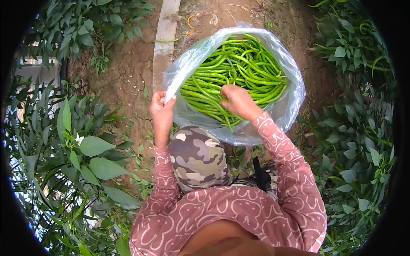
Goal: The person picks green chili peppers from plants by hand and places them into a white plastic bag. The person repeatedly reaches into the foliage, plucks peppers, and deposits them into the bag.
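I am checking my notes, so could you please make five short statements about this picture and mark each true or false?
1. The left hand grips the edge of the plastic bag. True.
2. The bag is tied shut. False: its mouth is open.
3. The right hand is over the green peppers. True.
4. The sleeves are plain blue. False: the sleeves are pink with white lines.
5. A white flower shows among leaves at left. True.

Vegetable plot: leafy rows (104, 168), bare soil (124, 79)
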The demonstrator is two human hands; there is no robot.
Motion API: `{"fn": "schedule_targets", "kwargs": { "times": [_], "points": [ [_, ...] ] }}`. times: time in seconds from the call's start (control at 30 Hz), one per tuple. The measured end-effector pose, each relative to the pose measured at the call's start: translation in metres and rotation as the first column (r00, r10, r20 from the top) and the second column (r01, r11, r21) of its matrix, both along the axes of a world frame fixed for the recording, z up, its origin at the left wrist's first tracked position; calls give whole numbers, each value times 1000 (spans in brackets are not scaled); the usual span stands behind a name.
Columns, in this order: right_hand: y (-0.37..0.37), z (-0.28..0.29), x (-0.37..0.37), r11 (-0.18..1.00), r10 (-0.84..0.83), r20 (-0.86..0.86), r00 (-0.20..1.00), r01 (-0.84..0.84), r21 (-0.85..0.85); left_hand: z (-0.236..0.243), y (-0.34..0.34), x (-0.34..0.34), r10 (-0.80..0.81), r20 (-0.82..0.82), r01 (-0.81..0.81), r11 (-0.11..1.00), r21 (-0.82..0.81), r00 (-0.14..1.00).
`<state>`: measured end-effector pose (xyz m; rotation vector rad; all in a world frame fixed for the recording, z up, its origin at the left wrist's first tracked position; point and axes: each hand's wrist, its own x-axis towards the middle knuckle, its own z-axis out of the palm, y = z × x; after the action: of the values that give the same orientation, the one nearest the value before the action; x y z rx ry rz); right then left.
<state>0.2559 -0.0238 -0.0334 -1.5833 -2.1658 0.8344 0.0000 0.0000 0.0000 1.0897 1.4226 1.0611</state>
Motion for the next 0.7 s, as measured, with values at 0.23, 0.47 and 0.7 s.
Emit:
{"fn": "schedule_targets", "kwargs": {
  "times": [0.23, 0.47, 0.7],
  "points": [
    [-13, -41, -18, 958, 27, 338, 941, -121, 259, 5, 4, 12, 9, -11, -8, 997, 71, 1000],
    [6, -43, -54, 893, -145, 493, 858, -101, 439, 5, -3, 8, -18, -65, 18, 1000, -2, 998],
    [-32, -89, -75, 928, -305, 317, 898, 205, 310, 1, -3, 10, -34, -106, 33, 999, -16, 994]
  ]
}}
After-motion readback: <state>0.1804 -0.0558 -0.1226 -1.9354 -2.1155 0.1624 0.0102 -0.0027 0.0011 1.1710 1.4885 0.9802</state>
